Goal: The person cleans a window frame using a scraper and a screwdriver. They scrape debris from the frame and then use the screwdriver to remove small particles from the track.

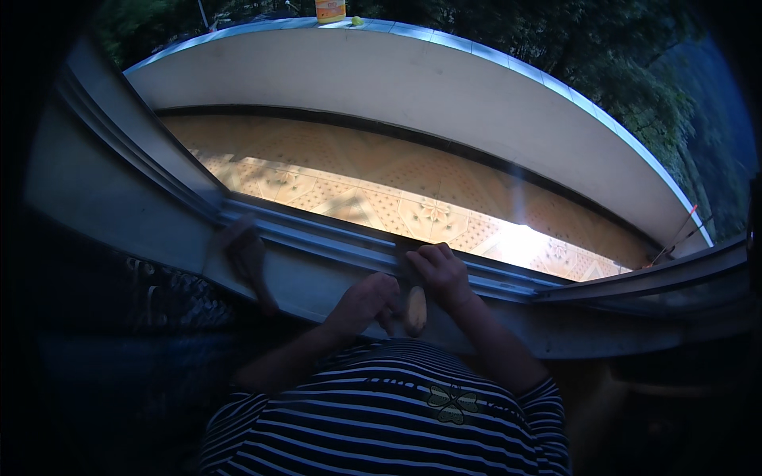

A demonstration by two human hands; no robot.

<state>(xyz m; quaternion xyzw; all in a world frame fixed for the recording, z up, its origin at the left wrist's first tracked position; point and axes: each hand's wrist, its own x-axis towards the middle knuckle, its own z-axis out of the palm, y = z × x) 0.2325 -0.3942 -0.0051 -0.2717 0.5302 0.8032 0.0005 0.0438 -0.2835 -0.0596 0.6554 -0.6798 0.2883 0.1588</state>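
Observation:
My left hand is over the pale inner window sill, its fingers curled downward; whether it holds anything is hidden. My right hand rests with bent fingers at the aluminium sliding track, and its grasp cannot be made out. Between the two hands lies an oval, light-brown object with a darker lower end, of unclear kind. Farther left on the sill is a dim brown, elongated shape, too dark and blurred to name.
Window frames flank the opening at left and right. Beyond the track are a patterned tile floor and a curved-looking parapet. A yellow-orange container and a small yellow-green item stand on its ledge.

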